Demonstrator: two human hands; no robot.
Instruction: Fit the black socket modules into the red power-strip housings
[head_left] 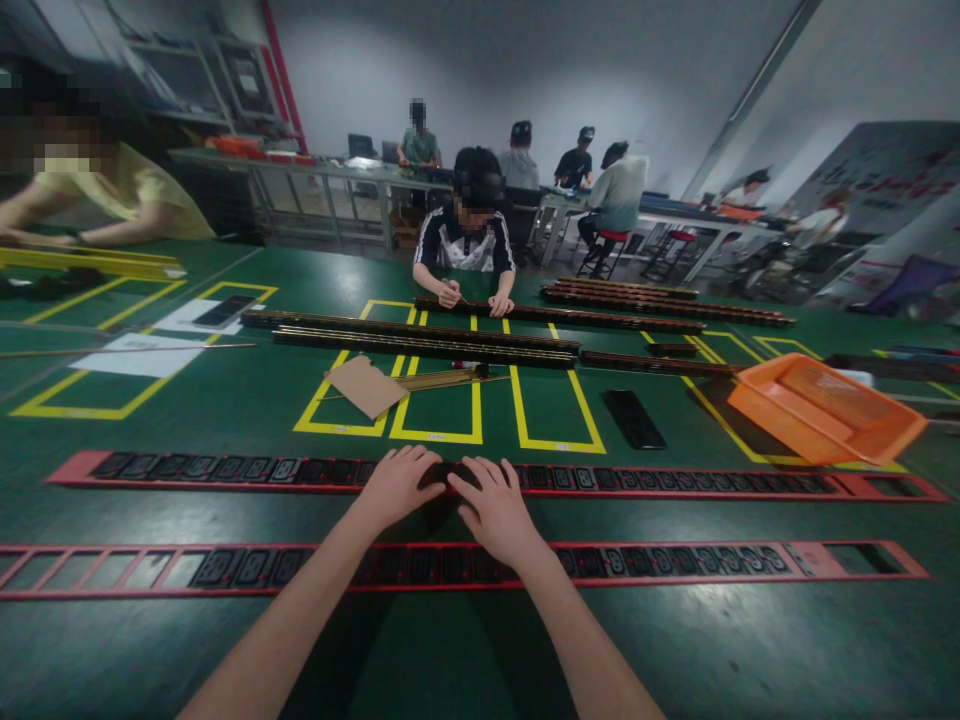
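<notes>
Two long red frames lie across the green table, each lined with black sockets. My left hand [399,487] and my right hand [495,505] rest side by side on the middle of the far red frame [859,485], fingers bent over its black sockets [660,482]. The fingers of both hands are apart, with no held object visible; the fingertips partly cover the sockets beneath. Below my forearms runs the near red frame [821,560], with several open slots at its left end and black sockets [251,567] further right.
Beyond the frames are a brown cardboard piece [366,387], a black phone-like slab [634,419], an orange basket [825,405] and long dark strips [427,342]. Across the green table [247,510], a person [469,235] handles another strip. Another person [142,195] leans at the left.
</notes>
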